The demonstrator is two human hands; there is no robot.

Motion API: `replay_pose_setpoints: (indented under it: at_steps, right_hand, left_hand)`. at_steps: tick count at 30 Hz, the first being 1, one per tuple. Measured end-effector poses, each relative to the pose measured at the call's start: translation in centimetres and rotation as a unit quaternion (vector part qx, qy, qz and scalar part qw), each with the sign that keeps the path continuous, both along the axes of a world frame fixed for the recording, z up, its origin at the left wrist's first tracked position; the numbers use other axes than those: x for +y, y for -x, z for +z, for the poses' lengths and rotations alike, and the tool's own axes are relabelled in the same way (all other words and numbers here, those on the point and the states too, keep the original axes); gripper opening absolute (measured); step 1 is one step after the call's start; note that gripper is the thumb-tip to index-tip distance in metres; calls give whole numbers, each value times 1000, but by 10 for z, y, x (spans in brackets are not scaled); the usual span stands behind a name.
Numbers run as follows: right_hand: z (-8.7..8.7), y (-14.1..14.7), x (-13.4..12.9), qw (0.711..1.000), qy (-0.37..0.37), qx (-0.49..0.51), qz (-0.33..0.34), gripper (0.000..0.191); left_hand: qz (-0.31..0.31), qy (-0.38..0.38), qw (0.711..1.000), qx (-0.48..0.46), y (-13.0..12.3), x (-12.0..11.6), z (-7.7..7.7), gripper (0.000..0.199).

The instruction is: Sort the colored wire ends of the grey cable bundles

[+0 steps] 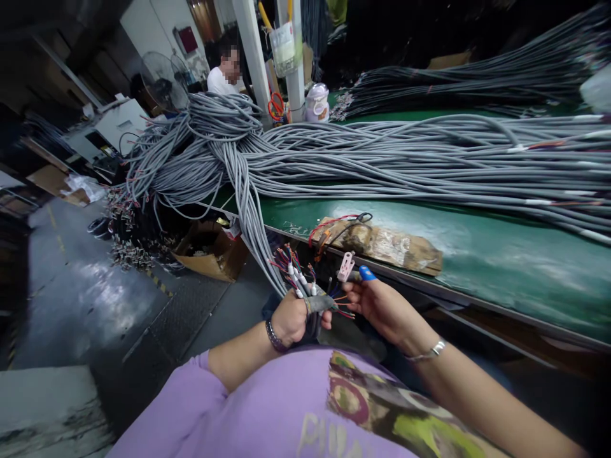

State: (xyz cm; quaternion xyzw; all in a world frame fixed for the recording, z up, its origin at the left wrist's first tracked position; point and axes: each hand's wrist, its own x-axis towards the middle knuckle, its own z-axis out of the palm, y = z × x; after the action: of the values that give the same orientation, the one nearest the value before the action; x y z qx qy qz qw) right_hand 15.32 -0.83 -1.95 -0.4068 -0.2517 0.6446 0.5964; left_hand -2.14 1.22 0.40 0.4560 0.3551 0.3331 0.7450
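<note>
Grey cables [252, 222] hang down over the bench edge, their ends spreading into coloured wires [287, 257] with white sleeves. My left hand [292, 316] is closed around these ends, and a grey wrapped piece [321, 304] lies across its fingers. Just right of it, my right hand [375, 304] has its fingers bent at the thin coloured wire tips; whether it pinches one is too small to tell. Blue tape covers one of its fingertips. A pink clip [345, 267] sits beside that hand, by the bench edge.
A wooden block [405, 249] with red and black wires lies on the green bench [506, 254]. Long grey cable bundles [382, 159] cross behind it. A cardboard box [214, 254] stands on the floor at left. A person [223, 76] is at the back.
</note>
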Motion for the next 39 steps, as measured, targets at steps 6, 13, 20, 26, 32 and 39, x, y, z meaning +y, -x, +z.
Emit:
replay_pose_setpoints:
  at_steps: [6, 13, 20, 26, 32, 39]
  right_hand:
    - [12, 5, -8, 993, -35, -31, 106, 46]
    - [27, -1, -16, 958, -79, -247, 121, 25]
    - [32, 1, -17, 919, -82, -356, 149, 12]
    - [29, 5, -14, 904, -101, -390, 144, 10]
    - [31, 10, -16, 921, -93, -350, 142, 11]
    - [21, 6, -17, 956, -120, -240, 116, 41]
  left_hand:
    - [-37, -23, 999, 22, -5, -1, -4, 44]
    - [-70, -62, 992, 87, -4, -3, -13, 40]
    - [-80, -61, 987, 121, -2, -4, -13, 41]
    - [-92, -67, 984, 135, -2, -5, -8, 41]
    - [-88, -63, 985, 132, -1, -6, -9, 39]
    - [-54, -35, 995, 79, 0, -6, -10, 42]
